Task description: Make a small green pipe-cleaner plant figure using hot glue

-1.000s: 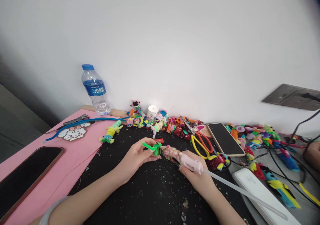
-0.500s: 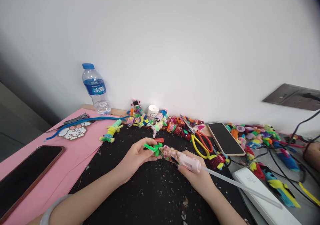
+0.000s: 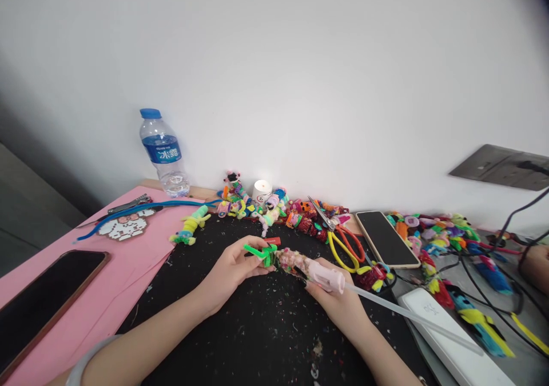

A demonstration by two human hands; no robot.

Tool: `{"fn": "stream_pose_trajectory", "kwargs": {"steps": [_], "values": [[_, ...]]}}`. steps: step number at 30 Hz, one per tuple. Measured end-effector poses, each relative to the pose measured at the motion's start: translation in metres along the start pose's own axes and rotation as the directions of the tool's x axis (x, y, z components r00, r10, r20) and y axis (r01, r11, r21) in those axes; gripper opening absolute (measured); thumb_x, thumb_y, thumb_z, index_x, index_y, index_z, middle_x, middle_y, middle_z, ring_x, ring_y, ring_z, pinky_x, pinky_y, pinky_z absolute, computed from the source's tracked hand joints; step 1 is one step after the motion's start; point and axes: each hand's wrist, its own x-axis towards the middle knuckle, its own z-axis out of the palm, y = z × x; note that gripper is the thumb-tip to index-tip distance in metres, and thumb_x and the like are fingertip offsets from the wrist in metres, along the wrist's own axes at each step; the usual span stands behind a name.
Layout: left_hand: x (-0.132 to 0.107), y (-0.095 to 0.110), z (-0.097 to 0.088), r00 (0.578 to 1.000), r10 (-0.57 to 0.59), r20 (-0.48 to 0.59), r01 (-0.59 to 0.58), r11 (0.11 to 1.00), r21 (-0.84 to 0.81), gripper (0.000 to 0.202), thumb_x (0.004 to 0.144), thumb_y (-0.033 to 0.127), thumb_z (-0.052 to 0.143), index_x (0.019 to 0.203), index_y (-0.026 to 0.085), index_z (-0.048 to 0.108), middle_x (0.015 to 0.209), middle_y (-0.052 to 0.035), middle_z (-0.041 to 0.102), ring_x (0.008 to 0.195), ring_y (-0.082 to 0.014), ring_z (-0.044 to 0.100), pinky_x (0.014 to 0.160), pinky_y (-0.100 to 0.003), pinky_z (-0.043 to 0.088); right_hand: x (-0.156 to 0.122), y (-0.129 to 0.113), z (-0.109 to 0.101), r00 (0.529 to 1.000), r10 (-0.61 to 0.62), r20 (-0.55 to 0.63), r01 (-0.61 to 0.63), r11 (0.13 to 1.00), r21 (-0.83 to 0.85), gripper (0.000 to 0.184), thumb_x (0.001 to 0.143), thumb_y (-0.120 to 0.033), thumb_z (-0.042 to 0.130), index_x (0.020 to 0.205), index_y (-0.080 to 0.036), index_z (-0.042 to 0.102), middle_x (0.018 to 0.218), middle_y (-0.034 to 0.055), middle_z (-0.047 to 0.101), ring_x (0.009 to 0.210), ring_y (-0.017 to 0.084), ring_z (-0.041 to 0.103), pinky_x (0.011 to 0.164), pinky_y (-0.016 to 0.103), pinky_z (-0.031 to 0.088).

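Between the fingertips of my left hand (image 3: 241, 263) is a small bright green pipe-cleaner piece (image 3: 266, 254), with one end sticking out to the left. My right hand (image 3: 338, 306) is wrapped round a pale pink hot glue gun (image 3: 326, 277). Its front part is crusted with coloured bits, and its tip points at the green piece, very close to it; whether they touch I cannot tell. A long translucent glue stick (image 3: 412, 316) juts from the gun's back end. Behind my left fingers lies a small red block (image 3: 273, 241), partly hidden.
Scissors (image 3: 343, 243) with yellow and orange handles lie right of centre beside a phone (image 3: 388, 238). Pipe-cleaner figures (image 3: 270, 214) line the wall near a paper cup (image 3: 262, 191). A water bottle (image 3: 163, 154) stands back left. Cables, a white box (image 3: 446, 329) and another person's hand (image 3: 536, 266) are right.
The green piece has tilted slightly in my left fingers, and the glue gun's tip has shifted a little. Both hands keep their holds.
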Motion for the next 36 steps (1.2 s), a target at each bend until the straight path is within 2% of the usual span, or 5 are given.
{"fn": "stream_pose_trajectory", "kwargs": {"steps": [10,15,24,29,36], "values": [[-0.001,0.003,0.002,1.0,-0.011,0.003,0.011,0.999,0.038,0.015,0.076,0.024,0.063,0.09,0.018,0.059,0.103,-0.0046,0.061,0.088,-0.0186,0.061,0.085,-0.038,0.05,0.0,-0.007,0.0,1.0,0.006,0.02,-0.006,1.0,0.012,0.013,0.072,-0.018,0.057,0.064,-0.018,0.048,0.057,-0.0052,0.043,0.051,0.01,0.039,0.048,0.021,0.032],[-0.001,0.001,0.002,1.0,0.0,0.011,0.0,0.999,0.051,0.018,0.076,0.025,0.063,0.091,0.018,0.059,0.106,-0.0057,0.061,0.09,-0.0199,0.061,0.084,-0.038,0.05,0.001,-0.006,0.0,1.0,-0.013,0.008,0.013,1.0,0.019,0.01,0.071,-0.017,0.059,0.065,-0.018,0.051,0.057,-0.0047,0.047,0.051,0.01,0.042,0.048,0.02,0.034],[0.0,0.0,0.001,1.0,0.003,-0.004,-0.003,1.0,0.029,0.017,0.075,0.025,0.064,0.09,0.019,0.06,0.098,-0.0024,0.061,0.087,-0.0182,0.061,0.086,-0.038,0.05,0.0,-0.005,0.0,1.0,-0.018,-0.008,0.018,1.0,0.018,0.013,0.071,-0.015,0.058,0.063,-0.018,0.05,0.056,-0.0053,0.045,0.049,0.009,0.04,0.046,0.02,0.033],[0.0,0.003,0.002,1.0,-0.014,0.001,0.014,1.0,0.017,0.014,0.077,0.024,0.062,0.09,0.018,0.059,0.103,-0.0039,0.061,0.085,-0.0173,0.062,0.085,-0.037,0.05,0.0,0.0,-0.001,1.0,-0.026,-0.006,0.026,1.0,-0.017,0.014,0.072,-0.019,0.057,0.063,-0.019,0.047,0.057,-0.005,0.042,0.05,0.01,0.038,0.047,0.021,0.032],[-0.001,0.002,0.001,1.0,-0.008,0.0,0.008,1.0,-0.009,0.013,0.078,0.022,0.062,0.09,0.019,0.059,0.099,-0.0014,0.058,0.084,-0.0163,0.062,0.084,-0.036,0.05,-0.001,0.005,0.0,1.0,-0.006,-0.017,0.005,0.996,-0.085,0.012,0.074,-0.023,0.057,0.066,-0.018,0.049,0.059,-0.0037,0.046,0.053,0.011,0.043,0.05,0.021,0.036]]}}
